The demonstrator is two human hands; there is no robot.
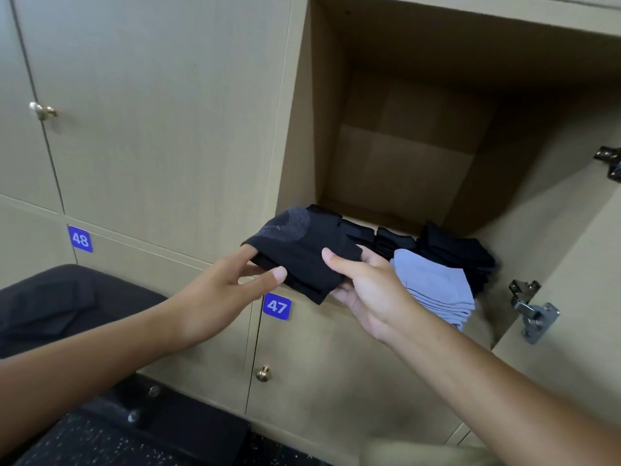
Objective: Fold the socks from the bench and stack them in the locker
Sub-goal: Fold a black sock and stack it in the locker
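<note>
A folded black sock bundle (pixel 295 250) with a grey heel patch hovers at the front lip of the open locker (pixel 410 146). My right hand (pixel 366 287) grips it from below, thumb pressed on top. My left hand (pixel 221 290) touches its left end, fingers under the fabric and thumb out. Inside the locker, to the right, lies a stack of light blue folded socks (pixel 433 290). Behind that stack sit piles of black folded socks (pixel 457 257), and more black socks (pixel 393 242) lie farther left.
The locker door (pixel 578 270) stands open at right with metal hinges (pixel 534 311). Closed lockers numbered 48 (pixel 80 239) and 47 (pixel 276 306) lie left and below, with brass knobs (pixel 263 374). A dark bench (pixel 67 307) is at lower left.
</note>
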